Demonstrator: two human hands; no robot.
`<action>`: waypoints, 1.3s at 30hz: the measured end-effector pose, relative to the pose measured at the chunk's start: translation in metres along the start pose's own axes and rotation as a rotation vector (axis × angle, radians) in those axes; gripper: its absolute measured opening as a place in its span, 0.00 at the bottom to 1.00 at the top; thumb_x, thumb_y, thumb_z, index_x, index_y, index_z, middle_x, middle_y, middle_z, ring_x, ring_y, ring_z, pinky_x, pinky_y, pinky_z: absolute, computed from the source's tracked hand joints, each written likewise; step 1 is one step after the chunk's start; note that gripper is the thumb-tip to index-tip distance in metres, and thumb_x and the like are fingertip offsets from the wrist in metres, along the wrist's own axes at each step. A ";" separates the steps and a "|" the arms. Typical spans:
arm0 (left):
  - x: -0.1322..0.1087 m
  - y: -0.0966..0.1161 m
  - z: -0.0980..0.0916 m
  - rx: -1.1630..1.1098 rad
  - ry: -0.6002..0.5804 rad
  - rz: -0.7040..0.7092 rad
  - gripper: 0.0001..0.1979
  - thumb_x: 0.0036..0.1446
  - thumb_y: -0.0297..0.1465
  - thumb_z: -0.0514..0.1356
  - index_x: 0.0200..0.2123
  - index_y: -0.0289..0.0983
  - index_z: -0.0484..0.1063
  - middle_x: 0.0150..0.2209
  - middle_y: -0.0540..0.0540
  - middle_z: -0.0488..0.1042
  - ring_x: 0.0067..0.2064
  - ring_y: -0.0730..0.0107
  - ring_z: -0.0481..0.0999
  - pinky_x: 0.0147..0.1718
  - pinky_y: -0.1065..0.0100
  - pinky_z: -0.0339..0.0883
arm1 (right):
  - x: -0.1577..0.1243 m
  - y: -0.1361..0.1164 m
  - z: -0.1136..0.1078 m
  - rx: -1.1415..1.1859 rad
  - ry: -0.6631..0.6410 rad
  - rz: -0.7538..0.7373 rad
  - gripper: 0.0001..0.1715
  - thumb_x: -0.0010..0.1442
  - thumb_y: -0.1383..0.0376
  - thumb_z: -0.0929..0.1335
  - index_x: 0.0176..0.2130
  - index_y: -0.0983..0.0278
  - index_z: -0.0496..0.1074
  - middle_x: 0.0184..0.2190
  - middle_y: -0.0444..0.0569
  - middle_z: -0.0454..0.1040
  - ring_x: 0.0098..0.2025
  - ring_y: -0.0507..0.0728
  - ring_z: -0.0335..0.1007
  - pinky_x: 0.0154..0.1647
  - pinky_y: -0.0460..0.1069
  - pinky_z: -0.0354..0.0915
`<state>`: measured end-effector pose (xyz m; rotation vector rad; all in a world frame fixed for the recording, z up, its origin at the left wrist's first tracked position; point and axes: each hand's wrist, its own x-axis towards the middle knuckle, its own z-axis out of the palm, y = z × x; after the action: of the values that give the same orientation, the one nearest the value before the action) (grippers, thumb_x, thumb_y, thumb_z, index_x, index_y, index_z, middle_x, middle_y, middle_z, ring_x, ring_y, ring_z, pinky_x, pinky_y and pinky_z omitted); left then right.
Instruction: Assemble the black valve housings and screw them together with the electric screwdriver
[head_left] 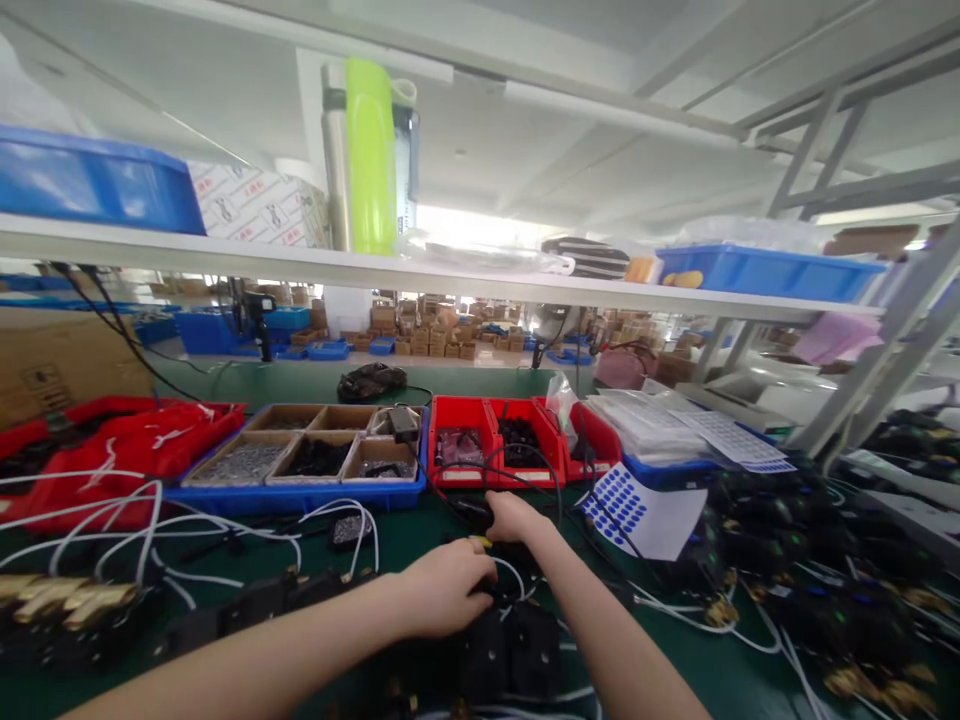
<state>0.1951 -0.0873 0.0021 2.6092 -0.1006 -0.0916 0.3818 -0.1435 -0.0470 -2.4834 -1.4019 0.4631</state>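
Observation:
My left hand (450, 588) reaches in from the left, its fingers curled over dark parts low in the middle of the bench. Something small and yellow shows by its fingertips; what it grips is hidden. Just beyond it, my right hand (516, 520) is closed at a black elongated object (474, 513), partly covered by the fingers. A white wire (511, 568) loops out beside both hands. Below them stand black block-shaped housings (510, 650) with white wires. Black cables (559, 470) curve around the right hand.
Behind the hands stand red bins (461, 480) and a blue tray (300, 497) of small parts. A sheet of blue dot stickers (615, 505) lies right. Brass-fitted units (82, 605) lie left, more black units (787, 540) right. A shelf (480, 285) crosses above.

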 end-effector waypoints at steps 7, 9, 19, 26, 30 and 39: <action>-0.009 -0.015 -0.002 -0.062 0.056 -0.124 0.15 0.54 0.30 0.60 0.46 0.36 0.76 0.47 0.39 0.74 0.49 0.54 0.73 0.52 0.55 0.67 | -0.018 0.020 -0.041 0.404 0.308 -0.161 0.17 0.63 0.61 0.71 0.48 0.67 0.71 0.46 0.51 0.73 0.48 0.59 0.72 0.52 0.60 0.69; -0.008 -0.021 -0.003 -0.095 0.077 -0.151 0.14 0.54 0.30 0.61 0.45 0.35 0.76 0.46 0.39 0.74 0.49 0.53 0.73 0.52 0.54 0.67 | -0.030 0.023 -0.063 0.588 0.413 -0.218 0.19 0.59 0.60 0.73 0.47 0.67 0.71 0.43 0.49 0.75 0.46 0.59 0.73 0.51 0.59 0.70; 0.014 0.030 -0.043 -0.505 0.538 -0.013 0.24 0.57 0.44 0.58 0.51 0.34 0.69 0.50 0.38 0.74 0.52 0.58 0.73 0.54 0.57 0.66 | -0.129 -0.008 -0.125 1.437 0.768 -0.404 0.27 0.51 0.50 0.76 0.45 0.59 0.69 0.37 0.44 0.78 0.38 0.56 0.78 0.44 0.55 0.76; 0.003 0.107 -0.030 -0.683 0.320 0.100 0.22 0.49 0.41 0.67 0.44 0.34 0.76 0.37 0.45 0.78 0.35 0.63 0.76 0.36 0.65 0.69 | -0.191 -0.037 -0.109 1.751 0.837 -0.428 0.25 0.50 0.52 0.78 0.43 0.59 0.71 0.36 0.44 0.78 0.38 0.52 0.77 0.49 0.53 0.76; -0.004 0.120 -0.010 -0.759 0.206 0.144 0.17 0.49 0.36 0.67 0.42 0.32 0.77 0.35 0.47 0.76 0.35 0.66 0.74 0.35 0.68 0.67 | -0.224 -0.054 -0.101 1.856 0.793 -0.401 0.27 0.44 0.55 0.80 0.41 0.59 0.71 0.31 0.42 0.75 0.30 0.50 0.72 0.34 0.46 0.74; 0.000 0.064 -0.004 -0.253 0.110 0.379 0.15 0.59 0.37 0.63 0.47 0.35 0.75 0.46 0.41 0.76 0.50 0.61 0.73 0.53 0.63 0.63 | -0.264 -0.055 -0.072 1.417 1.345 -0.300 0.33 0.52 0.34 0.66 0.34 0.60 0.69 0.18 0.42 0.71 0.12 0.51 0.59 0.11 0.44 0.56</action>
<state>0.1923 -0.1408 0.0381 2.2935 -0.5069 0.1639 0.2386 -0.3473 0.0793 -0.8838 -0.4306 -0.2612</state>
